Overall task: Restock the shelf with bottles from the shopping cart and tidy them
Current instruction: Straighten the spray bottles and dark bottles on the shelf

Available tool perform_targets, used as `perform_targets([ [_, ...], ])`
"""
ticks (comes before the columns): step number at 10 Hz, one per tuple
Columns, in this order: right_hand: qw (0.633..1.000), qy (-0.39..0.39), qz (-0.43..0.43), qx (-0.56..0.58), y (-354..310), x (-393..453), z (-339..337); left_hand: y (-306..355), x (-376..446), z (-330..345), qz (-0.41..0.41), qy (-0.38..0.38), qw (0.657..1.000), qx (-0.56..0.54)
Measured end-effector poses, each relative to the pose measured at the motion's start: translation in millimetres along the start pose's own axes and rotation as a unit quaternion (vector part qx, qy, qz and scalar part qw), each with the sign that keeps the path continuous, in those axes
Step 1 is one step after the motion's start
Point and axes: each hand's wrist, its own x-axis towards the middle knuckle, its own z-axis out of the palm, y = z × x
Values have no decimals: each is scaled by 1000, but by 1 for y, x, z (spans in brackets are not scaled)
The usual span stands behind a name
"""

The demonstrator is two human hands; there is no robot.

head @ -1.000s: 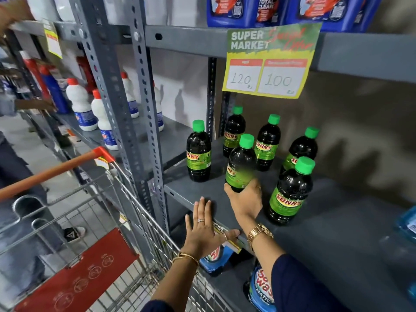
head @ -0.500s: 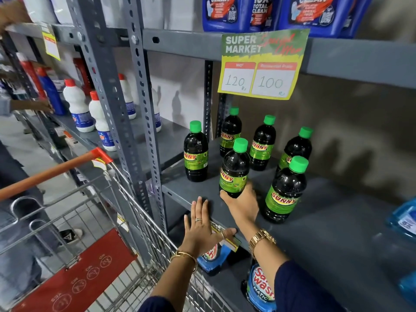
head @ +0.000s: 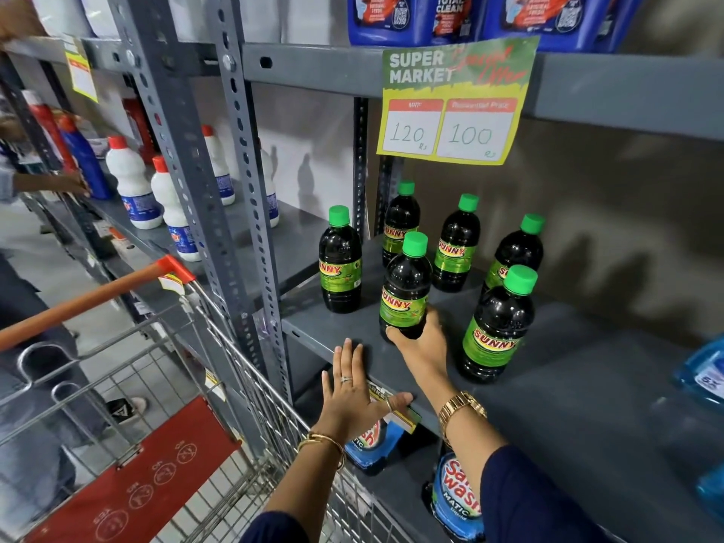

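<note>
Several dark Sunny bottles with green caps stand on the grey shelf point(head: 568, 386). My right hand point(head: 421, 342) grips the base of the front-middle Sunny bottle point(head: 405, 288), which stands upright near the shelf's front. Another bottle point(head: 340, 260) stands to its left, one point(head: 499, 327) to its right, and three point(head: 456, 244) stand behind. My left hand point(head: 352, 389) lies flat with spread fingers on the shelf's front edge, holding nothing. The wire shopping cart point(head: 188, 386) with an orange handle is at lower left.
A green price sign point(head: 454, 103) hangs from the upper shelf, with blue detergent jugs point(head: 450, 13) above it. White bottles point(head: 131, 182) stand on the left bay. Blue pouches point(head: 454, 499) fill the lower shelf. Another person's hand point(head: 66, 186) reaches in at far left.
My right hand has slid the held bottle forward and left, toward the shelf's front. The left hand stayed flat on the edge.
</note>
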Motion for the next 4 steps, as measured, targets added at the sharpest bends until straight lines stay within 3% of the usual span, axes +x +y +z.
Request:
perform_targets([
  [4, 1000, -24, -2, -11, -1, -20, -7, 3, 0, -6, -19, -17, 999, 22],
])
